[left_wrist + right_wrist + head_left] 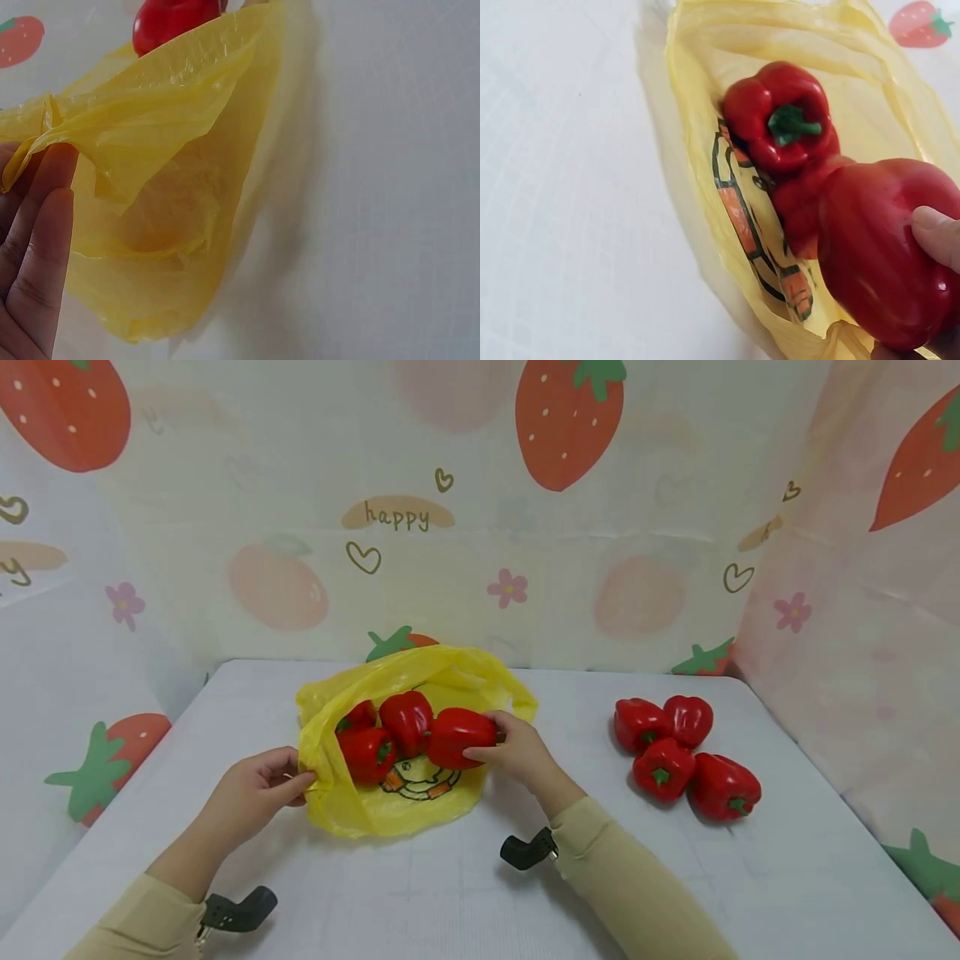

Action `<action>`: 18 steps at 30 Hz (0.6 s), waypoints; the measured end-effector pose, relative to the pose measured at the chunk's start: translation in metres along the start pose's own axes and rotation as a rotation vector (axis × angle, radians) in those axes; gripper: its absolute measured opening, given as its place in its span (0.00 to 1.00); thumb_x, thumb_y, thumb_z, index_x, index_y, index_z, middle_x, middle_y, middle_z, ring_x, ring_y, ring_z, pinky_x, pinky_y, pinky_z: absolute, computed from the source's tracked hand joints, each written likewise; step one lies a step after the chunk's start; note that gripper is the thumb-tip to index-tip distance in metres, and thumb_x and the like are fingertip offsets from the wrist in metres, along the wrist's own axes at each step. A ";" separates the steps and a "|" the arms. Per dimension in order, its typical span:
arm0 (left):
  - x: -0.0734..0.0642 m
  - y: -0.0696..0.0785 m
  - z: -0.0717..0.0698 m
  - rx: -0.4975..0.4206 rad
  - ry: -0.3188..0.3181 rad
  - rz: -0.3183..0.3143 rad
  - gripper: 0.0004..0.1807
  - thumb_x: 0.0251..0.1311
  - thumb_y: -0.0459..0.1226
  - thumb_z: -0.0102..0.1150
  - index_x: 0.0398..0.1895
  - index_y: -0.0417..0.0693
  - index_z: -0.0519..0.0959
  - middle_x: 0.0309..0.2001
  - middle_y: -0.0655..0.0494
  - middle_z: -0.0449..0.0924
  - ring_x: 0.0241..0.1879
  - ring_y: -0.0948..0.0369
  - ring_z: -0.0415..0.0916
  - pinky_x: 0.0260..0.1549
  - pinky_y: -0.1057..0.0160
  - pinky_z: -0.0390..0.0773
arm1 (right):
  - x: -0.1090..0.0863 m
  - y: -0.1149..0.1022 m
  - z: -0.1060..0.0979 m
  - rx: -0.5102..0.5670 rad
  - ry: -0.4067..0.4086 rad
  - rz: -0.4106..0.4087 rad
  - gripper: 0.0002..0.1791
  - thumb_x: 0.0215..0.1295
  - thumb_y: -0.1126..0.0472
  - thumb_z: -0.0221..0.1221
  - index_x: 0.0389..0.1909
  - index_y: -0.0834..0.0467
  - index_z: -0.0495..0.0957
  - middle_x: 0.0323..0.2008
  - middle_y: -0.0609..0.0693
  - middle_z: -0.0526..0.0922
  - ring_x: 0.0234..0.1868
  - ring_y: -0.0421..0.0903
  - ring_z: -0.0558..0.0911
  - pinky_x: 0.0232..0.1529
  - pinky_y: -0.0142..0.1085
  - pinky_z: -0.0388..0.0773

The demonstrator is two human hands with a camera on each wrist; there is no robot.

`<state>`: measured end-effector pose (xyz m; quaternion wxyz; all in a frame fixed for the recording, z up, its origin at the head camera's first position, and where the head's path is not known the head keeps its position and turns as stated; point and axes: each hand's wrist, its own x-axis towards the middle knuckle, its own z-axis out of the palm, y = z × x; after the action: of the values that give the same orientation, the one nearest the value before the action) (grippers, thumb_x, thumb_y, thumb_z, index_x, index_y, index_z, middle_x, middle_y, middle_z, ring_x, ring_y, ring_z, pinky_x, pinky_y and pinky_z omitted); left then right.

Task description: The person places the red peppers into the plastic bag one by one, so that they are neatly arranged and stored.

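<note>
A yellow plastic bag (330,806) lies on the table with its mouth spread toward me, a cartoon print on its inner side. My left hand (251,793) pinches the bag's left edge between thumb and fingers; the left wrist view shows the gathered film (49,124) at the fingertips. My right hand (525,756) grips a red bell pepper (457,737) at the mouth's right side. Several more red peppers sit inside, among them one with a green stem (780,116) facing the right wrist camera. In the head view the held pepper overlaps a pepper (407,720) behind it.
On the right of the white table (450,893), several red bell peppers (663,768) stand clustered together. A strawberry-print cloth (562,635) hangs behind the table and along both sides. A black wrist-mounted device (240,910) sticks out from each sleeve.
</note>
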<state>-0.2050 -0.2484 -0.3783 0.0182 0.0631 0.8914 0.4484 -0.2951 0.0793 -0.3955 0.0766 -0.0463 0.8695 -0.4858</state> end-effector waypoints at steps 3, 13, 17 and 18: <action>0.000 -0.001 0.000 -0.001 0.003 0.003 0.17 0.58 0.47 0.57 0.42 0.45 0.75 0.39 0.49 0.78 0.35 0.58 0.78 0.34 0.66 0.80 | 0.001 -0.001 0.003 -0.014 0.004 -0.028 0.27 0.46 0.52 0.69 0.50 0.50 0.74 0.44 0.46 0.78 0.46 0.47 0.74 0.48 0.41 0.73; 0.000 -0.002 0.000 0.009 0.010 -0.005 0.18 0.58 0.49 0.57 0.42 0.44 0.75 0.39 0.49 0.78 0.35 0.58 0.78 0.35 0.66 0.80 | 0.006 -0.003 0.011 -0.024 -0.003 -0.023 0.28 0.47 0.51 0.69 0.50 0.50 0.73 0.44 0.46 0.78 0.45 0.46 0.74 0.48 0.41 0.73; -0.001 -0.001 -0.001 0.009 0.008 -0.009 0.18 0.58 0.48 0.57 0.43 0.44 0.75 0.40 0.49 0.78 0.35 0.58 0.78 0.35 0.66 0.80 | 0.009 -0.007 0.015 -0.053 0.005 -0.025 0.29 0.48 0.51 0.68 0.53 0.50 0.72 0.47 0.46 0.77 0.48 0.47 0.73 0.50 0.42 0.73; -0.001 -0.001 -0.001 0.009 0.008 -0.008 0.18 0.58 0.48 0.57 0.43 0.44 0.75 0.40 0.49 0.78 0.35 0.58 0.78 0.35 0.66 0.80 | 0.010 -0.008 0.016 -0.063 0.008 -0.025 0.30 0.48 0.51 0.68 0.54 0.50 0.71 0.48 0.46 0.77 0.48 0.47 0.73 0.51 0.43 0.72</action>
<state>-0.2046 -0.2500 -0.3785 0.0162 0.0578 0.8938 0.4444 -0.3025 0.0601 -0.3980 0.0654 -0.0576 0.8840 -0.4592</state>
